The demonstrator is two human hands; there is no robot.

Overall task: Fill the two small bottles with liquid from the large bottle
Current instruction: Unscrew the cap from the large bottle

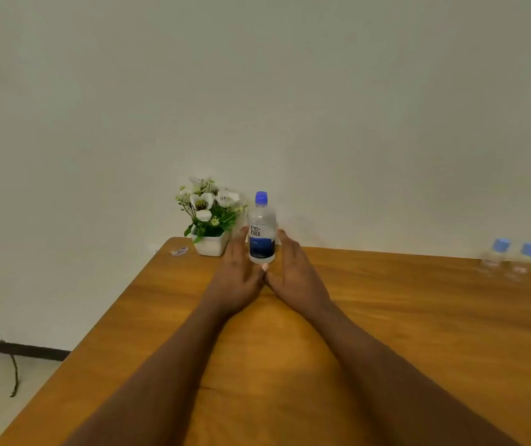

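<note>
While the large bottle [261, 233], blue cap, label reading "re-nu", stands upright near the tabletop's [386, 317] far edge, left hand [241, 275] & right hand [293, 272] flank it, fingers straight, gripping nothing. Small bottles [496, 257] far rt, labels unreadable.

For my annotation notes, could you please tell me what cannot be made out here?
Head view, small bottles: blurred near the right edge; fill level unreadable.
Head view, large bottle: liquid level unreadable behind label.
Head view, left hand, right hand: contact with bottle too blurred.
</note>
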